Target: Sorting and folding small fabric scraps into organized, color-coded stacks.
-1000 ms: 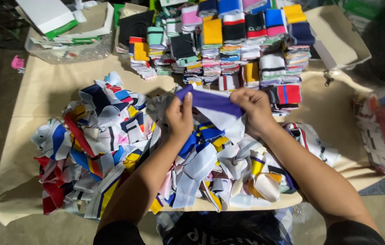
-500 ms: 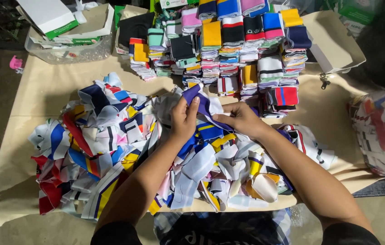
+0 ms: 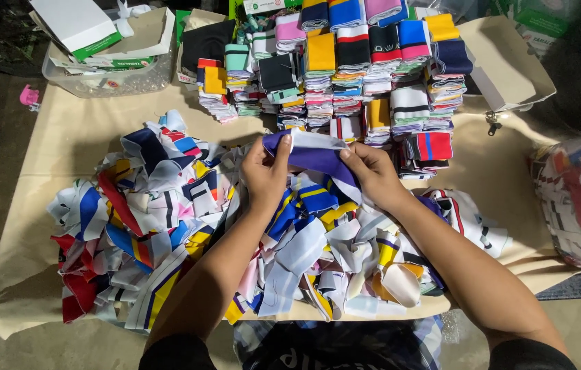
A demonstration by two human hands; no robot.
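**Purple-and-white band, held in both hands over the loose heap**

While both hands work above the surface (image 3: 64, 137), the head view lists as follows. Left hand (image 3: 263, 175): fingers pinched shut on the left end of a purple-and-white fabric band (image 3: 311, 154). Right hand (image 3: 373, 171): closed on the band's right end, so it hangs stretched between them, just above the loose heap (image 3: 153, 226) of mixed bands. Behind: sorted stacks (image 3: 352, 68), folded by colour (neat rows). Step judged: flattening or folding one band. Next move calls for aligned edges and a matching stack.
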